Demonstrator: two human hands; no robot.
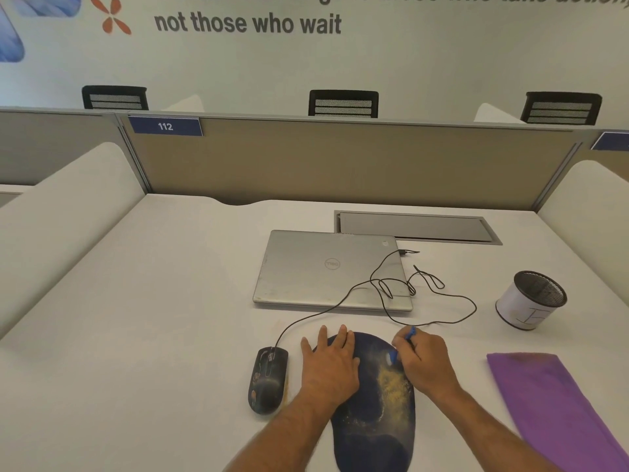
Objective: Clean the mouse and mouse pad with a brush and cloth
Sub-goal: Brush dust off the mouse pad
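A dark blue mouse pad (372,427) lies on the white desk near its front edge, with yellowish dust spread across its right half. My left hand (332,361) rests flat on the pad's upper left part, fingers straight. My right hand (423,364) grips a small blue brush (394,356), whose head touches the pad near its upper right edge. A black wired mouse (268,379), smeared with dust, sits just left of the pad. A purple cloth (558,403) lies flat on the desk to the right of my right arm.
A shut silver laptop (326,270) lies behind the pad, with the mouse's black cable (425,291) looped over its right side. A mesh pen cup (531,299) stands at the right. A cable hatch (415,228) and a partition (340,161) close the desk's back.
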